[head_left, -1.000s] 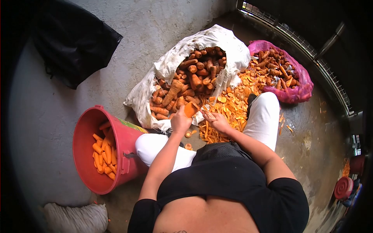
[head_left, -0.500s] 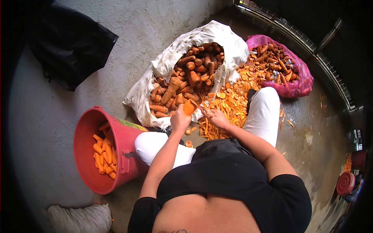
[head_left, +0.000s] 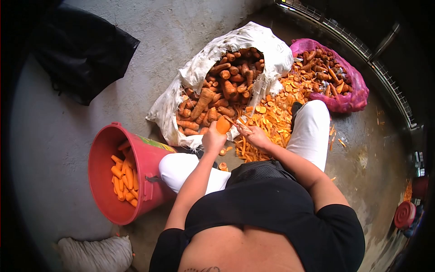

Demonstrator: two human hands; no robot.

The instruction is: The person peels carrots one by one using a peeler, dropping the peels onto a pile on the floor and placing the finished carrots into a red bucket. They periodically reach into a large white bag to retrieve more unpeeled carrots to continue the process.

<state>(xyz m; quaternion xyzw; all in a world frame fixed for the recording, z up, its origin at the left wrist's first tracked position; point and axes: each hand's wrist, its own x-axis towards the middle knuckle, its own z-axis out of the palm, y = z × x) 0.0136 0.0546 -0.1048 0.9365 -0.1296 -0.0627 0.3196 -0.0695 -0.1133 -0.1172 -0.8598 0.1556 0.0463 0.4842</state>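
A peeled, bright orange carrot (head_left: 223, 125) is gripped in my left hand (head_left: 213, 139), its thick end pointing away from me. Close on its right, my right hand (head_left: 255, 137) is closed around a small peeler (head_left: 239, 122), whose blade end is against or just beside the carrot; the exact contact is too small to tell. Beyond both hands, a torn white sack (head_left: 165, 106) lies open with many unpeeled carrots (head_left: 230, 89) inside. Orange peelings and cut ends (head_left: 267, 124) are heaped on the floor in front of my right hand.
Left of my knee, a red bucket (head_left: 102, 199) tilts toward me, holding peeled carrots (head_left: 127, 179). A pink sack (head_left: 355, 102) of carrot pieces lies at the back right. A black bag (head_left: 86, 54) is at the upper left, a pale sack (head_left: 95, 255) at the lower left.
The whole view has shifted slightly to the right. My hands keep the carrot and the peeler close together, with only a small movement of the peeler along the carrot.
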